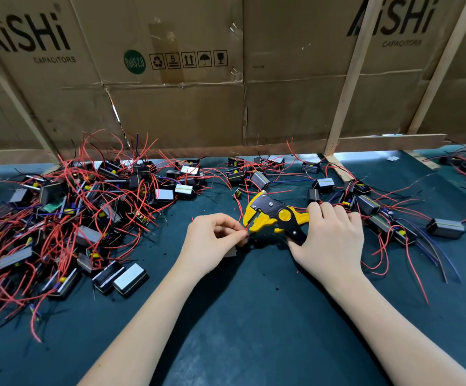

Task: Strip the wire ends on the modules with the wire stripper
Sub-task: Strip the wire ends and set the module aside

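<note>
My right hand (330,238) grips the handles of a yellow and black wire stripper (270,213), its jaws pointing left. My left hand (212,240) pinches a thin red wire (240,211) whose end sits at the stripper's jaws. A grey module (231,251) lies partly hidden under my left hand. A big heap of black and silver modules with red wires (59,218) covers the left of the dark green mat (254,316). More modules (446,228) lie scattered to the right.
A cardboard wall with wooden battens (346,87) closes off the back of the bench. Several modules (259,178) lie along its foot. Small red insulation scraps dot the mat near my hands.
</note>
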`<act>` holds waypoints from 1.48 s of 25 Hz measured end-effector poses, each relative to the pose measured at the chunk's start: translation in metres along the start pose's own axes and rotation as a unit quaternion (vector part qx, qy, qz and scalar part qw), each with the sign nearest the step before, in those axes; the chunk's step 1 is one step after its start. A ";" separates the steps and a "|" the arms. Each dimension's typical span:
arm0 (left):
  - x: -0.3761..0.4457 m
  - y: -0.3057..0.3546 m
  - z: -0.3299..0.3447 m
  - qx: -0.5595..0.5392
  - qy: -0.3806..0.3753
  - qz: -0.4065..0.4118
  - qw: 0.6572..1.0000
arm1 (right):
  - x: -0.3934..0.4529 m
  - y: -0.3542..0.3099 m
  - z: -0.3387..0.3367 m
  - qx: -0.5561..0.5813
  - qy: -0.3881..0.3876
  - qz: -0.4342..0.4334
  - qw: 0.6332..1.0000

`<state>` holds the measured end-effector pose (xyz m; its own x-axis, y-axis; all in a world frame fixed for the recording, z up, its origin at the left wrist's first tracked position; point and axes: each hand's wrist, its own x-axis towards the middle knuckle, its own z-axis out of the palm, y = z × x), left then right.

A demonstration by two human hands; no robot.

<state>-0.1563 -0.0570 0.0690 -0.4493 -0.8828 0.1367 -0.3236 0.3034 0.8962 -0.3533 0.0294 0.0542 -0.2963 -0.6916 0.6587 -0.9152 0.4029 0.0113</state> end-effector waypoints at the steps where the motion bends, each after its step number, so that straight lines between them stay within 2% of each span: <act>1: 0.000 0.000 0.000 0.001 0.000 -0.001 1.000 | 0.000 0.000 0.000 0.000 -0.003 0.000 1.000; 17: 0.000 0.002 -0.001 -0.024 -0.018 -0.022 0.999 | 0.000 -0.001 -0.006 0.036 -0.019 -0.008 0.999; 26: -0.002 0.005 -0.005 0.024 -0.016 -0.008 1.000 | 0.002 -0.004 -0.010 0.023 -0.068 -0.009 0.997; 32: -0.003 0.007 -0.005 0.044 -0.012 0.003 0.999 | 0.003 -0.003 -0.005 -0.006 -0.144 0.014 0.989; 37: -0.005 0.009 -0.006 0.046 -0.011 0.002 0.999 | 0.001 -0.005 -0.007 -0.019 -0.160 0.024 0.987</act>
<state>-0.1522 -0.0523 0.0789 -0.4694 -0.8733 0.1302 -0.3957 0.3399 0.8532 -0.3474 0.0307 0.0600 -0.4151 -0.8229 0.3880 -0.8891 0.4573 0.0185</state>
